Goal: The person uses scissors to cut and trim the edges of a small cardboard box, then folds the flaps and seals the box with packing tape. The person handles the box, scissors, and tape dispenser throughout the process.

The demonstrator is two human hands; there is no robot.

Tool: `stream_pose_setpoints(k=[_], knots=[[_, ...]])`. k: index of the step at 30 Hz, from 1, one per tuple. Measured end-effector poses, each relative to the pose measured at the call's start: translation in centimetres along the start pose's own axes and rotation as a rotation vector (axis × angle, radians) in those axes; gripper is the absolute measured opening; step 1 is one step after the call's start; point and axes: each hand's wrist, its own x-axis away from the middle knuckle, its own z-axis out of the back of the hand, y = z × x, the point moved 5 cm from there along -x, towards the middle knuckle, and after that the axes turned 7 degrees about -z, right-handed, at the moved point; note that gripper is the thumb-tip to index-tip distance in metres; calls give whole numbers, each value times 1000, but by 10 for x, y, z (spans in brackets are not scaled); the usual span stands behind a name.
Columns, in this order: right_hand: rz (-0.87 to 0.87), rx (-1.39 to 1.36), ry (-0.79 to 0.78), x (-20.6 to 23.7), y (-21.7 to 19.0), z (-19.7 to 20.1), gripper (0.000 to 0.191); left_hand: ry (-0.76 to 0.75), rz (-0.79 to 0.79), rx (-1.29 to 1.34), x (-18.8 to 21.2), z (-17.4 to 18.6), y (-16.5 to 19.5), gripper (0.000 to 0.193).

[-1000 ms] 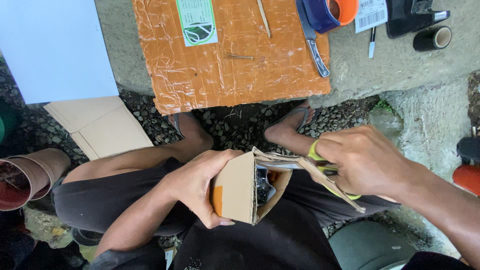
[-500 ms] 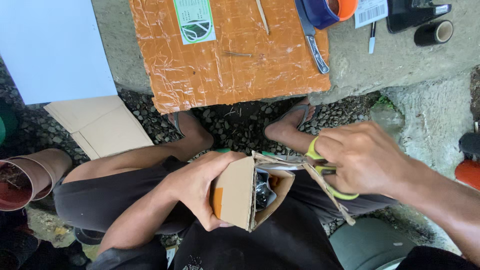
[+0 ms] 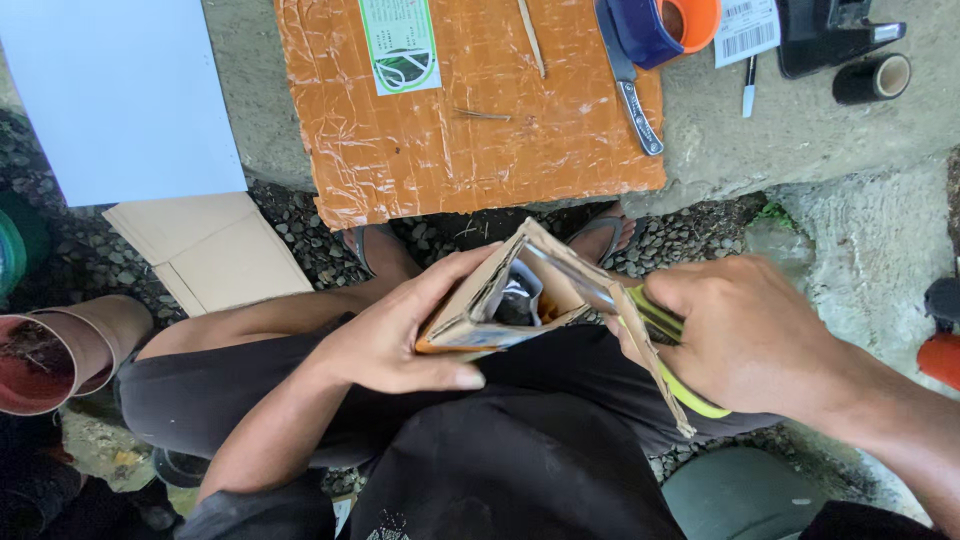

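My left hand [image 3: 395, 335] grips a small folded cardboard box [image 3: 505, 295] over my lap, fingers under it and thumb along its near edge. The box is open toward me and something dark sits inside. My right hand [image 3: 750, 335] holds scissors with yellow-green handles [image 3: 690, 385]; their metal blades [image 3: 580, 280] reach into the cardboard's upper right wall. A loose cardboard strip [image 3: 655, 370] hangs down beside the scissors.
An orange taped cardboard sheet [image 3: 470, 110] lies on the concrete ledge ahead, with a utility knife [image 3: 635, 95], a blue and orange tape dispenser [image 3: 665, 25], a pen [image 3: 748, 90] and a black tape roll [image 3: 870, 78]. A white sheet [image 3: 120, 95], flat cardboard [image 3: 210, 250] and a brown pot [image 3: 60, 345] sit left.
The box has turned and risen in my left hand, its opening now facing more upward. My right hand with the scissors has shifted lower and to the right, the blades set into the cardboard wall.
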Motion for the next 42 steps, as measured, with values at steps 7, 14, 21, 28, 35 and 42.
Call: stream_pose_setpoints(k=[7,14,21,28,35,42], knots=[[62,96,-10,-6,1,0,50,-30,48,144,-3,-4,-6,99],[339,35,137,-14,1,6,33,-103,8,428,-7,-7,-20,100],[518,140,307,-37,4,5,42,-251,330,475,-14,-28,-33,92],[404,354,751,-18,48,40,56,533,-259,50,-9,26,-12,92],[617,301,688,24,-6,13,56,551,-331,-422,2,19,-15,54],[652,396,714,25,-35,30,42,521,-382,-556,4,16,-7,61]])
